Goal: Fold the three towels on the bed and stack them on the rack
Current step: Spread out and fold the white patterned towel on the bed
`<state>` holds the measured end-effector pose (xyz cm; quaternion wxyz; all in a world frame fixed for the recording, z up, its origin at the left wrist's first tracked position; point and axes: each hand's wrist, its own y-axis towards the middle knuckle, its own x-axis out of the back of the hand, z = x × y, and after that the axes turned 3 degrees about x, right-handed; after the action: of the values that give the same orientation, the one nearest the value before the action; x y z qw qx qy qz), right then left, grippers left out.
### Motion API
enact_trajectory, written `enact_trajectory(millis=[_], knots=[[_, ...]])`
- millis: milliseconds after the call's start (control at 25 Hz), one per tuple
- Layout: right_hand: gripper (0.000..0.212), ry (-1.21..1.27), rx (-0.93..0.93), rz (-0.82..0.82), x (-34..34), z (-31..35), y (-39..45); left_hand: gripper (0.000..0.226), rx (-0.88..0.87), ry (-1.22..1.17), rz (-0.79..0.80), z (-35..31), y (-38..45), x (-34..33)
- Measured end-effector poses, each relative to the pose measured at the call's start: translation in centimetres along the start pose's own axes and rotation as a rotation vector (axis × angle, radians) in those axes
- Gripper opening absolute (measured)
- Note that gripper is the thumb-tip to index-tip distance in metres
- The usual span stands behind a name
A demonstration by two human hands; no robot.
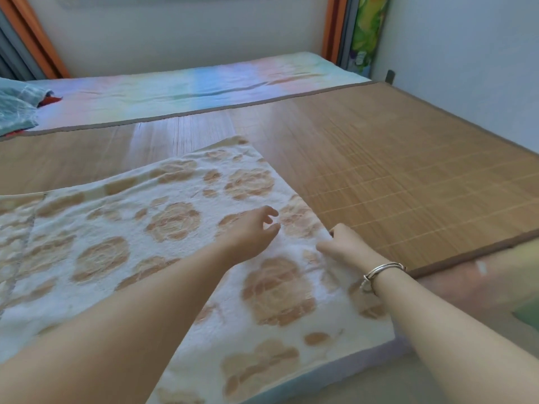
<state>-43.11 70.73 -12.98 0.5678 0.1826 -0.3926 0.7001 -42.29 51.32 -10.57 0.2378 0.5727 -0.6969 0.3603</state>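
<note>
pale walls [466,39]; orange curtain [32,33] at left; bamboo mat [393,158] and pastel sheet [175,88] cover bed.

I am seeing two bare forearms coming into the head view from the bottom edge, with no sleeve showing on either. The left hand [250,234] is wearing nothing: no ring, no watch, no band at the wrist. The right hand [347,243] is wearing a thin silver bangle [382,271] at the wrist, a smooth metal loop with what is looking like a small knot or twist on its near side. The fingernails are appearing short and unpainted, though blur is softening them
</note>
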Motion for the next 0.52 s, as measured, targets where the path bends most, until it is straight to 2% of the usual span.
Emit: enact_trajectory(millis=[120, 280, 360, 440, 520], knots=[[0.011, 0.296, 0.178, 0.108, 0.4, 0.9, -0.5, 0.071, 0.100, -0.079, 0.022, -2.4, 3.6, -0.6], [0.027, 0.298, 0.386, 0.205, -0.4, 3.4, -1.4, 0.080, 0.167, -0.190, -0.030, -3.8, 5.1, 0.8], [0.040, 0.277, 0.432, 0.264, -0.9, 5.3, -2.0, 0.076, 0.192, -0.228, -0.054, -3.1, 4.4, 2.7], [0.051, 0.286, 0.451, 0.313, -1.7, 7.8, -3.0, 0.061, 0.219, -0.289, -0.140, -1.3, 2.7, 5.4], [0.053, 0.298, 0.469, 0.357, -3.1, 10.9, -4.4, 0.045, 0.253, -0.305, -0.222, 1.3, 0.4, 8.4]])
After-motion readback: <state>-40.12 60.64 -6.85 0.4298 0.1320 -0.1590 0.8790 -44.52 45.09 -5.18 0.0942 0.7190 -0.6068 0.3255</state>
